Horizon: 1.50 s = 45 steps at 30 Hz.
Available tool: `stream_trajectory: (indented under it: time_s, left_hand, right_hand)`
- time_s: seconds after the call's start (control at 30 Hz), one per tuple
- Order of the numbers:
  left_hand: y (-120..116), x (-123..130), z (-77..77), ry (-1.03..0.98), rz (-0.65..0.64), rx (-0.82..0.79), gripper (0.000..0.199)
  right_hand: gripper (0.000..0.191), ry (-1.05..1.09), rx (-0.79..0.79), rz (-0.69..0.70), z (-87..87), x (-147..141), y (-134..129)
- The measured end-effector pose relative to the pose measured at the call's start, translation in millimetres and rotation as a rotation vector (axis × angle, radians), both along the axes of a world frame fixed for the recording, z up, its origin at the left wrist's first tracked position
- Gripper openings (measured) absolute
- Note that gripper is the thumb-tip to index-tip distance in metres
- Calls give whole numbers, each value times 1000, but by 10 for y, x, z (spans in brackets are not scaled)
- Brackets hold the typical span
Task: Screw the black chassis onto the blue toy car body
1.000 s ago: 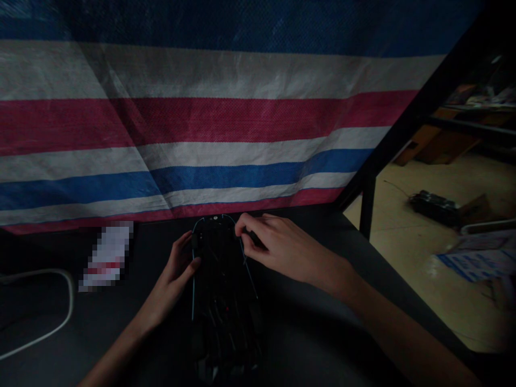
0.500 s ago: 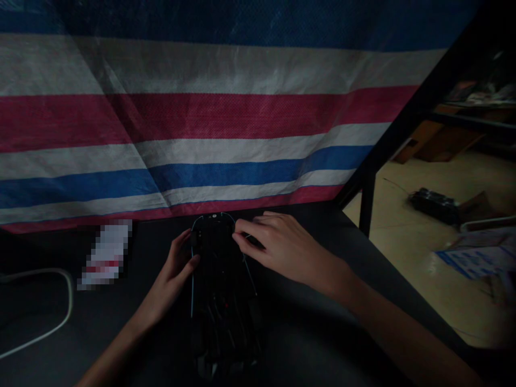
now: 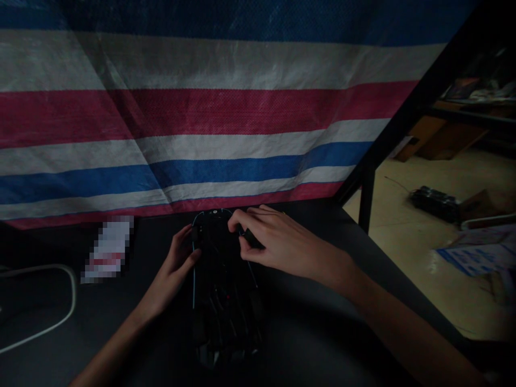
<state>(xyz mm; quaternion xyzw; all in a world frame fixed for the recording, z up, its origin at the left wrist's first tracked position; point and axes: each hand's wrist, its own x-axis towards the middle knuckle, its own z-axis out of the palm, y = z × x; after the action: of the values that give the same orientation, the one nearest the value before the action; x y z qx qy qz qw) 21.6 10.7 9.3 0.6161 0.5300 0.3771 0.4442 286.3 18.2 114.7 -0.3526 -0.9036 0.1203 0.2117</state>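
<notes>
A dark toy car (image 3: 220, 285) lies with its underside up on the black table, its long side running away from me. Along its left edge, near the far wheel, my left hand (image 3: 179, 263) grips it, thumb on the underside and fingers around the side. Over the far right corner, my right hand (image 3: 270, 239) is curled about the wheel there, with forefinger and thumb spaced around it. The dimness hides most details of the chassis and the exact contact of the right fingertips.
Behind the table (image 3: 314, 322) hangs a striped plastic sheet (image 3: 226, 113). A blurred white packet (image 3: 108, 250) and a white cable (image 3: 72, 290) lie to the left. At right stand a black frame post (image 3: 366, 199) and, on the floor, a dark object (image 3: 433, 203) and cartons (image 3: 475, 258).
My right thumb and forefinger have spread apart at the car's far right corner, the thumb moving nearer to me. My left hand keeps its hold. The view has shifted slightly.
</notes>
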Motion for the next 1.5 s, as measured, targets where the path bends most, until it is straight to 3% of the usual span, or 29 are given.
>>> stream_trajectory:
  time_s: [0.13, 0.37, 0.67, 0.73, 0.87, 1.07, 1.3, 1.5]
  left_hand:
    - [-4, 0, 17, 29, -4, 19, 59]
    - [10, -6, 0, 12, 0, 10, 60]
    - [15, 8, -42, -28, 7, -2, 61]
    - [20, 13, -52, -40, 19, -7, 61]
    - [26, 11, -55, -27, 16, -17, 61]
    - [28, -22, -54, -33, -10, -22, 62]
    - [28, -44, -64, -53, -25, -24, 59]
    - [25, -58, -62, -49, -38, -25, 58]
  right_hand:
    - [26, 17, -66, 2, 39, 26, -26]
    - [29, 22, -19, 18, 34, 46, -52]
    - [17, 13, -109, -61, -24, 119, -32]
    - [7, -3, -75, -110, -58, 139, -2]
    - [28, -57, 4, -187, -94, 167, 55]
    - [10, 18, -53, -55, -83, 189, 74]
    - [21, 25, -54, -47, 0, 146, 13]
    - [12, -77, 37, -144, -62, 105, 31]
